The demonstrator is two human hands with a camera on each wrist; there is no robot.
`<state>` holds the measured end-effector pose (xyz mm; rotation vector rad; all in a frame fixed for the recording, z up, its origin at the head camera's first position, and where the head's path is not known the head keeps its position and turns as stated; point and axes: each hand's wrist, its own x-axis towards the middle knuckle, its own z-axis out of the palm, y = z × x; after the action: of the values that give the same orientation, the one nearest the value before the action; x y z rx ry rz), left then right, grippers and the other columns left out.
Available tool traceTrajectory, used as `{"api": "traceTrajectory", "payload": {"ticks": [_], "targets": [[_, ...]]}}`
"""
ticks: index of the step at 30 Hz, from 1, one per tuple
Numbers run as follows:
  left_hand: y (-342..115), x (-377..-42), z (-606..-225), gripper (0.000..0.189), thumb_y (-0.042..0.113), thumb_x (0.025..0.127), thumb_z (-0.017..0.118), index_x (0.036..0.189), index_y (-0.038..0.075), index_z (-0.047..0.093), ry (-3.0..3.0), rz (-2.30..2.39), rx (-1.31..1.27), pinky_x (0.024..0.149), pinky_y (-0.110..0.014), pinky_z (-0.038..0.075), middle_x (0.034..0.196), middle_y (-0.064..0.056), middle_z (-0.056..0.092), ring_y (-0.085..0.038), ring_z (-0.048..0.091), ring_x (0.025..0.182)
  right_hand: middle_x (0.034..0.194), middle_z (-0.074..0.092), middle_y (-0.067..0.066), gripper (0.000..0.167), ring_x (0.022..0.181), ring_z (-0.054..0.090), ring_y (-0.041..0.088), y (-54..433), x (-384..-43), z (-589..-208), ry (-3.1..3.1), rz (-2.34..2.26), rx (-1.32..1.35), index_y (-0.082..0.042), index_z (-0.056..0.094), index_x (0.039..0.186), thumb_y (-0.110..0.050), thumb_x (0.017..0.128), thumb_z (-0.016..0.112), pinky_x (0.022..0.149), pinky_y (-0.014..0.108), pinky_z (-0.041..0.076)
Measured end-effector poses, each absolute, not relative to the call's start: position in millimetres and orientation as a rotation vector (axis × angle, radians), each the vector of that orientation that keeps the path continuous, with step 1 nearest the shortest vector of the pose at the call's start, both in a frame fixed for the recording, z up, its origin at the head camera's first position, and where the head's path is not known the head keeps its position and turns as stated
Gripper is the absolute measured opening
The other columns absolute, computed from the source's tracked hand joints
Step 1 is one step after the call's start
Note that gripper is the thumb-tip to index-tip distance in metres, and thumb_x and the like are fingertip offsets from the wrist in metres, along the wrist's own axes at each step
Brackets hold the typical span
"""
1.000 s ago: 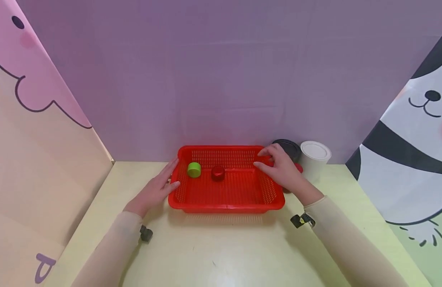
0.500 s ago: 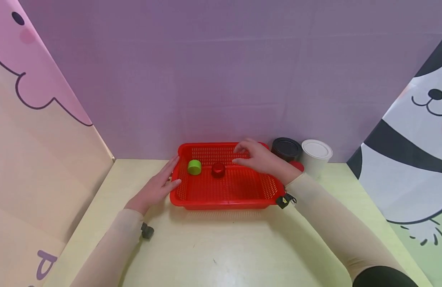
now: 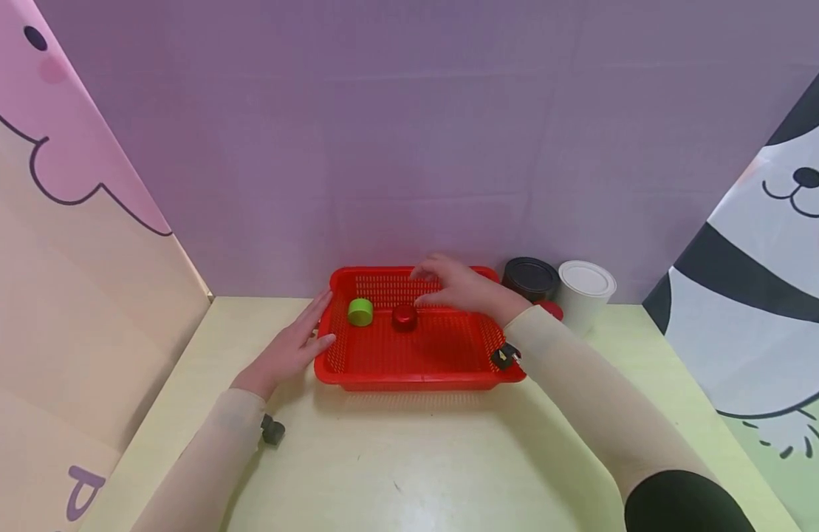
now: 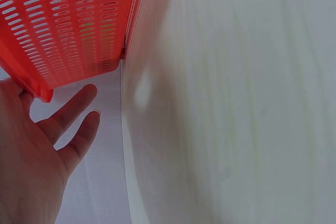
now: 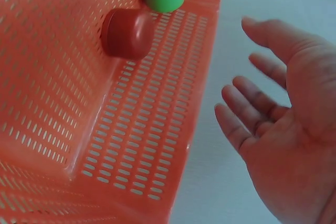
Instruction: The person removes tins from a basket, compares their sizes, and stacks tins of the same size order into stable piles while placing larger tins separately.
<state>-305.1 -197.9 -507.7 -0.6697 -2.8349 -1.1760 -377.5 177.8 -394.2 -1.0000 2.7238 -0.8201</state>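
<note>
A red perforated plastic basket (image 3: 422, 385) sits on the table with a green round lidded jar (image 3: 360, 312) and a dark red round jar (image 3: 404, 318) inside. My left hand (image 3: 286, 355) rests against the basket's left rim, its thumb over the edge. In the left wrist view, two straight, spread fingers (image 4: 79, 140) extend below the rim. Over the back of the basket hovers my right hand (image 3: 456, 284), above and right of the red jar. Its fingers are loosely bent, and the right wrist view shows the palm holding nothing, apart from both jars.
Behind the basket's right end stand a black-lidded container (image 3: 531, 277) and a white-lidded container (image 3: 585, 288). A red round thing (image 3: 552, 309), partly hidden by my right sleeve, is beside them. A purple backdrop (image 3: 409, 148) rises behind the table.
My right hand has moved left from the basket's right edge to over its back middle, near the red jar. My left hand, the basket and both jars stay put.
</note>
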Motion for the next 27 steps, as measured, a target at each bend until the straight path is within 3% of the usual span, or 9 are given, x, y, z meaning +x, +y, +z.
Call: {"api": "traceTrajectory", "payload": {"ticks": [5,11,27], "targets": [[-197,-303,-509,0.09,0.065,0.108,0.057,0.18,0.036,0.011,-2.824,-1.188,-0.676,0.107,-0.062,0.058,0.185,0.015,0.007,-0.034,0.058,0.142,0.152,0.058,0.012,0.061,0.142,0.052,0.032,169,-390,-404,2.652,-0.744,-1.057,-0.011,0.065,0.151,-0.025,0.096,0.089,0.119,0.054,0.049],[-194,-302,-511,0.089,0.065,0.108,0.056,0.18,0.035,0.011,-2.825,-1.184,-0.683,0.108,-0.062,0.057,0.186,0.013,0.007,-0.035,0.054,0.147,0.159,0.051,0.006,0.068,0.148,0.045,0.029,161,-395,-417,2.585,-0.738,-0.963,-0.018,0.062,0.156,-0.024,0.095,0.089,0.115,0.052,0.054],[-193,-302,-516,0.091,0.066,0.108,0.057,0.18,0.035,0.012,-2.829,-1.198,-0.665,0.106,-0.057,0.059,0.184,0.018,0.007,-0.03,0.048,0.153,0.15,0.06,0.006,0.064,0.141,0.053,0.028,154,-407,-461,2.571,-0.711,-0.919,-0.019,0.065,0.155,-0.024,0.096,0.089,0.119,0.053,0.05]]}}
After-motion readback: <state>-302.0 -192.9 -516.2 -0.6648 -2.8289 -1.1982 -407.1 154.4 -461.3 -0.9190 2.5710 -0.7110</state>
